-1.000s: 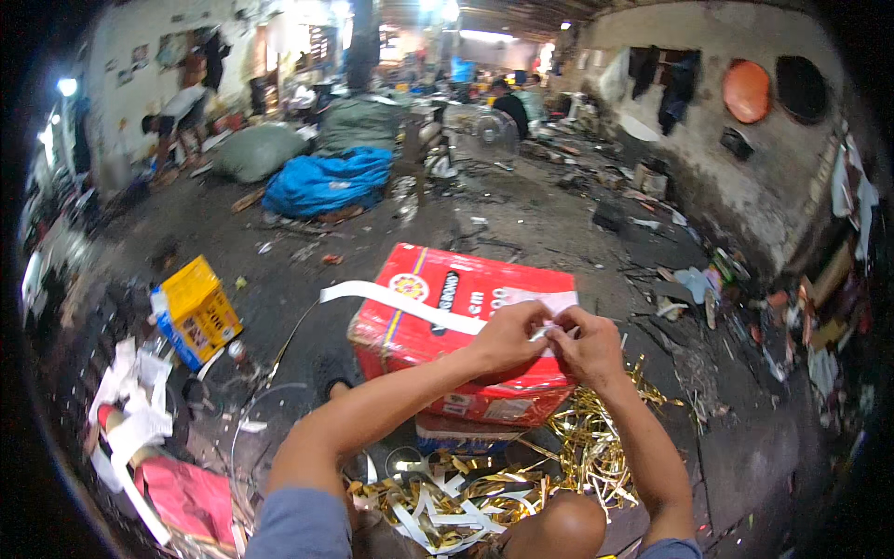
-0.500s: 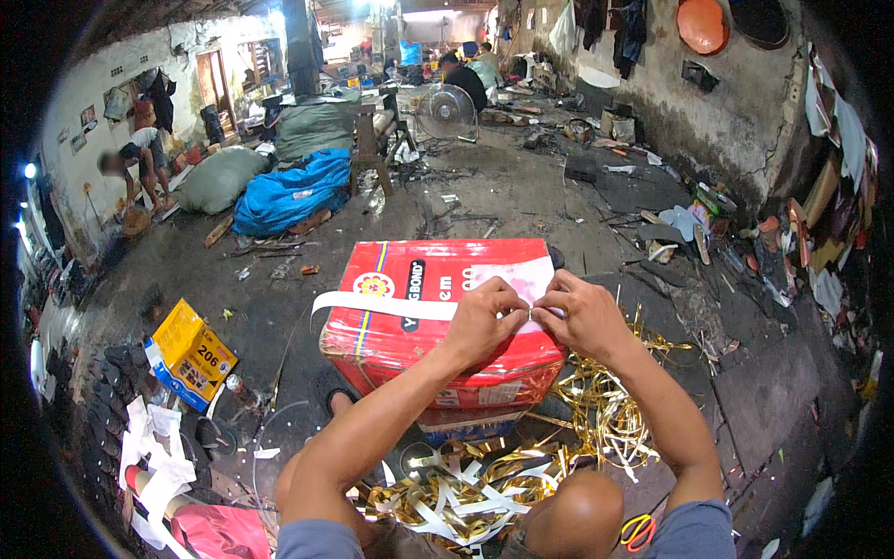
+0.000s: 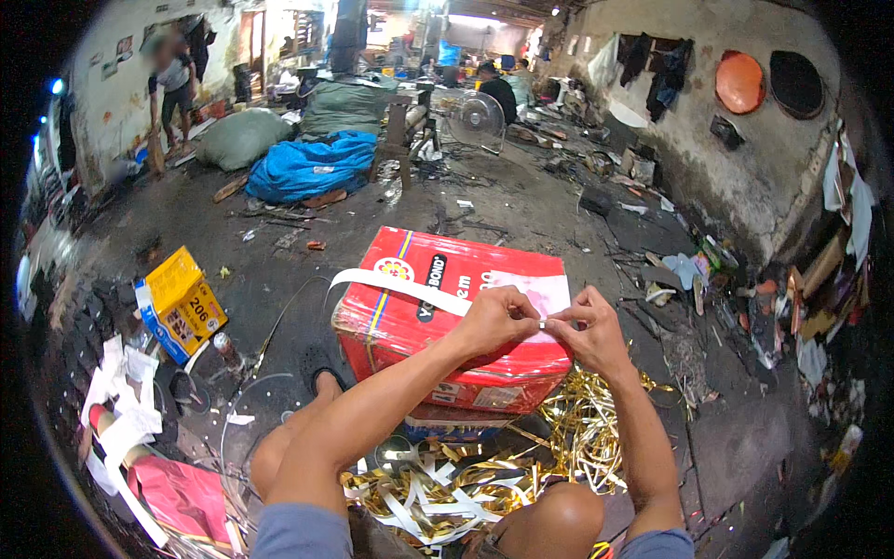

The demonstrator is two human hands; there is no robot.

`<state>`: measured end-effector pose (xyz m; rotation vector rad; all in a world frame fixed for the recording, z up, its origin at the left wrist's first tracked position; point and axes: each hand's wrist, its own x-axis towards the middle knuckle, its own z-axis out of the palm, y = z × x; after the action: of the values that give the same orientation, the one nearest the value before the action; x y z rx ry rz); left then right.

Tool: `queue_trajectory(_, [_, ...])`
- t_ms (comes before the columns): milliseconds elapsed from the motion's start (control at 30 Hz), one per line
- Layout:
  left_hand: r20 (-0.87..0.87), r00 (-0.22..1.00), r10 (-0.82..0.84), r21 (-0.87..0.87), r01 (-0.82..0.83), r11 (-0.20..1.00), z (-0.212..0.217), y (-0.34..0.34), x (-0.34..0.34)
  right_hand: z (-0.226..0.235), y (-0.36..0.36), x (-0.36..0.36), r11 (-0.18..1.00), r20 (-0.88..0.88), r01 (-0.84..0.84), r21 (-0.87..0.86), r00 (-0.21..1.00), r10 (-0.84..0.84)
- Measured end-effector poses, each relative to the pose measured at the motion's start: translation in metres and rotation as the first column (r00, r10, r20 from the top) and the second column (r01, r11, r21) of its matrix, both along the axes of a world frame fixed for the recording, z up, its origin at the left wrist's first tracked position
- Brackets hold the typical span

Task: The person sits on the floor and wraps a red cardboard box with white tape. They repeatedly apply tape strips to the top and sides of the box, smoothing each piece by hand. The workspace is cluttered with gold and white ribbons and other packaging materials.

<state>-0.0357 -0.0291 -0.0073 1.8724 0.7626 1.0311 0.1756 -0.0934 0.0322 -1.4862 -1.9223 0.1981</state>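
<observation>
A long white strip (image 3: 402, 287) loops over the left side of a red carton (image 3: 391, 321) and runs across its top to my left hand (image 3: 495, 321). That hand is closed in a pinch at the strip. Facing it, my right hand (image 3: 593, 335) pinches too, thumb and forefinger together. Between the fingertips shows a small whitish piece (image 3: 543, 325); whether it is the strip's own end I cannot tell. Both hands are just over the carton's right front part. Beyond them a pale pink-stained sheet (image 3: 535, 284) lies on the carton's top.
Gold and white strips (image 3: 587, 419) lie heaped beside and in front of the carton. A yellow box (image 3: 186, 307) and white scraps (image 3: 121, 391) are at the left. Farther off are a blue tarp bundle (image 3: 312, 168), a fan (image 3: 475, 121), scraps along the right wall, and other people.
The view has shifted, so the carton and hands appear slightly farther right. My hands keep their pinch close together. At the far left, a person has straightened from a bend.
</observation>
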Motion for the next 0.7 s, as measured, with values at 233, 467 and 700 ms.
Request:
queue_trajectory(233, [-0.027, 0.996, 0.087, 0.086, -0.084, 0.993, -0.003, 0.002, 0.006, -0.025, 0.016, -0.003, 0.994, -0.252, 0.086, -0.071, 0.962, -0.101])
queue_trajectory(467, [-0.372, 0.926, 0.068, 0.157, -0.01, 0.987, 0.032, 0.026, 0.009, -0.032, 0.033, -0.006, 0.984, -0.375, 0.066, -0.165, 0.918, -0.124])
queue_trajectory(700, [-0.259, 0.959, -0.116, 0.439, 0.224, 0.87, 0.018, 0.033, 0.007, -0.038, 0.008, 0.002, 0.978, -0.701, 0.039, -0.206, 0.691, -0.176])
